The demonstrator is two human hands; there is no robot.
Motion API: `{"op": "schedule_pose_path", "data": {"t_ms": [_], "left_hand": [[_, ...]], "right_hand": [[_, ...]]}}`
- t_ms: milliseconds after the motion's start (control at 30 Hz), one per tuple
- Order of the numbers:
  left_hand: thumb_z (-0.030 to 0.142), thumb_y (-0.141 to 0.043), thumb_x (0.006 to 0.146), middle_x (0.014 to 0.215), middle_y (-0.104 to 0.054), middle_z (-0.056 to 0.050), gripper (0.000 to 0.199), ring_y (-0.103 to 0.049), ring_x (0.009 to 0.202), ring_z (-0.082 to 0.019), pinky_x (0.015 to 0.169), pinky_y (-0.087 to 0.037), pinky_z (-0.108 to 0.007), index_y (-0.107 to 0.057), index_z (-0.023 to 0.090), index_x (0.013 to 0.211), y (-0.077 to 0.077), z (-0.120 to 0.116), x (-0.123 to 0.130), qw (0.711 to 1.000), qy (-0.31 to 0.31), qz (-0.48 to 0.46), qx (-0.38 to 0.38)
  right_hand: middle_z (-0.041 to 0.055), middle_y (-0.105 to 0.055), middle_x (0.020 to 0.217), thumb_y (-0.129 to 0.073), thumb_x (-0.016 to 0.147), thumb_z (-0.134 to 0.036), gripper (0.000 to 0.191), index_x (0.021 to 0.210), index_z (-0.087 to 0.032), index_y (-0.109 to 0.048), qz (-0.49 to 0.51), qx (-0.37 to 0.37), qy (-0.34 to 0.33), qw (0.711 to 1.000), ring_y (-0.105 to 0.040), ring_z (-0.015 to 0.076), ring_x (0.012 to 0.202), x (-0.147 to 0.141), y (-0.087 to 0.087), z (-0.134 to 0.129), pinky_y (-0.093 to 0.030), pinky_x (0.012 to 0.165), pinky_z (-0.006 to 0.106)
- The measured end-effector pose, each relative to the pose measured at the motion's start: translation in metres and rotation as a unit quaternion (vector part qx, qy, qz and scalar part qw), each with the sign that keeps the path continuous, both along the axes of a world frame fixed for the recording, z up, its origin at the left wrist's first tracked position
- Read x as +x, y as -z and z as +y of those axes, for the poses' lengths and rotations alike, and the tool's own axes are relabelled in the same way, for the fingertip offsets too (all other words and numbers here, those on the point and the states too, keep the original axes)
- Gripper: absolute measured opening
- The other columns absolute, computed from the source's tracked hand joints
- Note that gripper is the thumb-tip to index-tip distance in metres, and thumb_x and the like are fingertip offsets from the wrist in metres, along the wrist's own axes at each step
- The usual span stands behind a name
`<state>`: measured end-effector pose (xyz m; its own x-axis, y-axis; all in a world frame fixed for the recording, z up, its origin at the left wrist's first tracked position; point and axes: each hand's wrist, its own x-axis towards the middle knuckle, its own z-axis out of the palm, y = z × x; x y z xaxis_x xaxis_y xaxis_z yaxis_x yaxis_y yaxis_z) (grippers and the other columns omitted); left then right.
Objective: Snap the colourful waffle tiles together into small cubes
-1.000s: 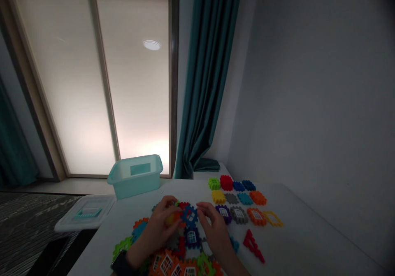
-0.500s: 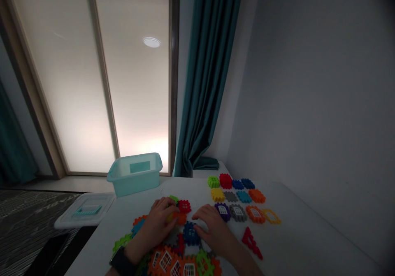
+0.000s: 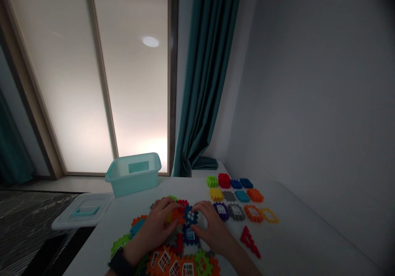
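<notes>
My right hand [image 3: 212, 228] pinches a blue window tile [image 3: 190, 214] by its right edge, tilted up between my two hands. Just below it lies a dark purple tile [image 3: 189, 235] with a white window lattice. My left hand [image 3: 159, 222], with a dark watch on its wrist, curls its thumb and fingers around an orange tile [image 3: 178, 216]; its far side is hidden by the fingers. A red tile [image 3: 182, 203] peeks out behind. Nearer me is a heap of notched plastic tiles, among them orange window tiles [image 3: 164, 260] and a green one [image 3: 203, 262].
Tiles stand in rows on the white table's right, including a red stack [image 3: 224, 180] and a yellow frame [image 3: 269, 215]. A red triangular piece [image 3: 250, 241] lies in front of them. An aqua bin [image 3: 134, 179] and its lid [image 3: 83, 211] are at left.
The blue window tile has come up from the heap in my right hand, and the purple tile beneath now shows. My left hand has stayed nearly in place.
</notes>
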<state>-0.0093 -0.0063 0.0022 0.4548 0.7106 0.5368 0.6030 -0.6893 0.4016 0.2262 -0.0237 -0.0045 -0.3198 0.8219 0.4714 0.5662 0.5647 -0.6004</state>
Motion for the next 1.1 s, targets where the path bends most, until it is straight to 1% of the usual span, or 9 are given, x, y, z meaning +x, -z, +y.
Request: {"op": "schedule_pose_path", "data": {"t_ms": [133,333,400,467,567,700,867,1000,1100], "left_hand": [[0.019,-0.060,0.088,0.121,-0.061,-0.008,0.040,-0.060,0.112,-0.026,0.097,-0.053,-0.042,-0.062,0.029,0.127,0.002,0.000,0.001,0.999,0.018,-0.031,-0.005],[0.023,-0.054,0.094,0.110,-0.059,-0.007,0.015,-0.061,0.107,-0.023,0.095,-0.054,-0.037,-0.068,0.023,0.097,-0.005,-0.001,0.004,0.991,0.041,-0.117,-0.040],[0.024,-0.053,0.094,0.107,-0.059,-0.007,0.013,-0.061,0.103,-0.022,0.092,-0.055,-0.036,-0.066,0.022,0.091,-0.007,-0.002,0.006,0.989,0.038,-0.134,-0.050],[0.024,-0.053,0.095,0.105,-0.059,-0.007,0.012,-0.062,0.101,-0.022,0.091,-0.055,-0.037,-0.064,0.022,0.090,-0.008,-0.002,0.007,0.988,0.031,-0.143,-0.053],[0.027,-0.055,0.094,0.107,-0.059,-0.008,0.010,-0.062,0.102,-0.023,0.091,-0.055,-0.039,-0.063,0.022,0.096,-0.003,-0.001,0.006,0.989,0.020,-0.138,-0.040],[0.030,-0.067,0.087,0.123,-0.056,-0.010,0.033,-0.058,0.115,-0.028,0.097,-0.053,-0.044,-0.061,0.026,0.119,0.008,0.003,0.000,0.996,0.016,-0.083,0.021],[0.031,-0.078,0.077,0.125,-0.057,-0.010,0.061,-0.058,0.115,-0.031,0.095,-0.055,-0.047,-0.053,0.029,0.133,0.015,0.008,-0.004,0.997,0.008,-0.028,0.076],[0.030,-0.077,0.079,0.123,-0.057,-0.011,0.057,-0.059,0.114,-0.032,0.095,-0.054,-0.048,-0.055,0.028,0.131,0.015,0.009,-0.004,0.996,0.001,-0.023,0.085],[0.031,-0.075,0.080,0.124,-0.056,-0.012,0.052,-0.059,0.114,-0.031,0.095,-0.055,-0.048,-0.056,0.027,0.128,0.013,0.008,-0.003,0.997,0.003,-0.034,0.073]], "right_hand": [[0.0060,-0.064,0.114,-0.063,0.072,-0.008,0.035,0.103,-0.024,-0.059,0.049,0.003,-0.035,0.998,-0.056,0.0257,0.113,-0.005,-0.005,-0.004,-0.045,0.102,0.041],[0.0047,-0.068,0.105,-0.063,0.083,-0.026,0.011,0.093,-0.023,-0.062,0.171,-0.100,-0.111,0.974,-0.063,0.0240,0.102,-0.016,-0.002,-0.009,-0.048,0.094,0.037],[0.0034,-0.068,0.095,-0.061,0.087,-0.034,0.013,0.090,-0.021,-0.063,0.212,-0.146,-0.127,0.958,-0.064,0.0225,0.092,-0.022,0.002,-0.009,-0.049,0.085,0.034],[0.0013,-0.066,0.086,-0.061,0.088,-0.040,0.020,0.087,-0.020,-0.062,0.254,-0.186,-0.128,0.940,-0.062,0.0198,0.082,-0.029,0.008,-0.008,-0.048,0.077,0.030],[-0.0013,-0.063,0.076,-0.067,0.083,-0.047,0.028,0.082,-0.020,-0.061,0.328,-0.227,-0.080,0.914,-0.057,0.0167,0.072,-0.035,0.014,-0.006,-0.046,0.069,0.027],[-0.0001,-0.066,0.075,-0.073,0.076,-0.055,0.038,0.076,-0.018,-0.064,0.386,-0.251,-0.027,0.887,-0.058,0.0178,0.073,-0.035,0.012,-0.005,-0.046,0.071,0.028],[-0.0007,-0.068,0.073,-0.075,0.074,-0.057,0.040,0.075,-0.019,-0.065,0.431,-0.280,-0.003,0.858,-0.059,0.0174,0.069,-0.035,0.010,-0.007,-0.046,0.064,0.026],[0.0008,-0.069,0.075,-0.072,0.078,-0.056,0.039,0.078,-0.018,-0.065,0.426,-0.271,-0.023,0.863,-0.062,0.0178,0.070,-0.037,0.017,-0.005,-0.049,0.066,0.027],[0.0035,-0.071,0.083,-0.066,0.085,-0.049,0.031,0.087,-0.018,-0.065,0.376,-0.214,-0.015,0.901,-0.066,0.0210,0.079,-0.036,0.020,-0.003,-0.053,0.072,0.030]]}}
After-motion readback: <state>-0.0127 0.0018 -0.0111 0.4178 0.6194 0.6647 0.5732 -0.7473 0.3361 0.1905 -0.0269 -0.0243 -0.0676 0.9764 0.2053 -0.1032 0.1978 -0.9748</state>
